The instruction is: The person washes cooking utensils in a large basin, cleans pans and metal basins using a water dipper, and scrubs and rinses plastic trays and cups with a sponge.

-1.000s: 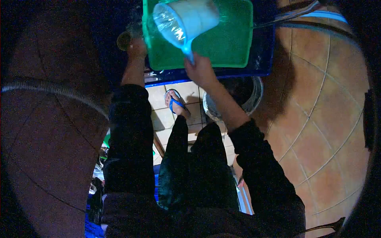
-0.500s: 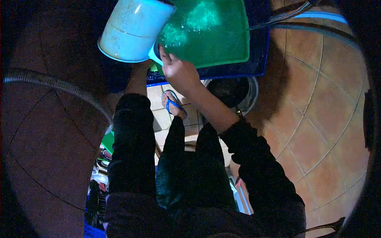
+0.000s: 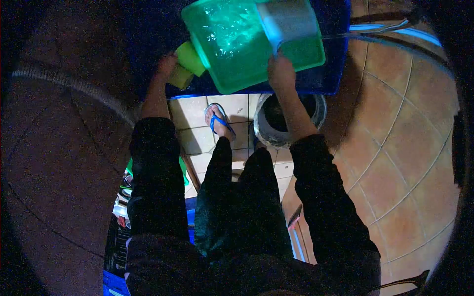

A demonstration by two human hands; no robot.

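My right hand (image 3: 282, 72) is closed round the handle of a white-blue dipper (image 3: 292, 20), which lies over the right part of a green tub (image 3: 268, 78). Water in the tub is rippled and bright at the left. Beside the tub's left edge, my left hand (image 3: 167, 66) is closed on a yellow-green sponge (image 3: 191, 58). A duller yellow-brown piece (image 3: 180, 78) shows just below the sponge, against the same hand. Under the tub is a dark blue basin (image 3: 336, 74).
A round bucket (image 3: 266, 133) stands on the tiles below the basin, right of a foot in a blue flip-flop (image 3: 217, 119). Hoses (image 3: 417, 35) run at the upper right; a ribbed hose (image 3: 94, 98) crosses the left. Green and blue items lie at lower left.
The dipper has swung from the left over to the right side of the tub. My left hand, earlier hidden behind the dipper, now shows with the sponge. The tub looks tilted.
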